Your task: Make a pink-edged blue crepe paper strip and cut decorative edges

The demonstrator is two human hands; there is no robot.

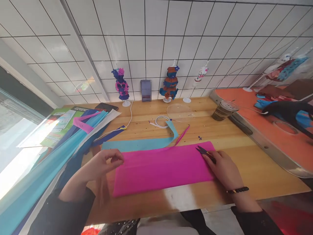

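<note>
In the head view, a magenta sheet is laid near on the wooden table. Its far right corner could be nicked if the black scissors, gripped by the right hand, slipped. At far left, the fingers of the left hand are curled; whether it is pinched cannot be told.

Window: daylight at the left, burnt out to white
Tiles: pale and evenly lit, with faint coloured reflections; grid lines slant outward and stretch toward both sides
Table: glossy, a whitish glare patch at its near edge, a dim reflection below the left hand
Sheet: vivid pink, fine detail smoothed away
Sleeves: dark, the left one smeared
Leaflets: print too soft to read
Phone: screen dull, unreadable
Red patch, lower right corner: dim and blurred
</note>
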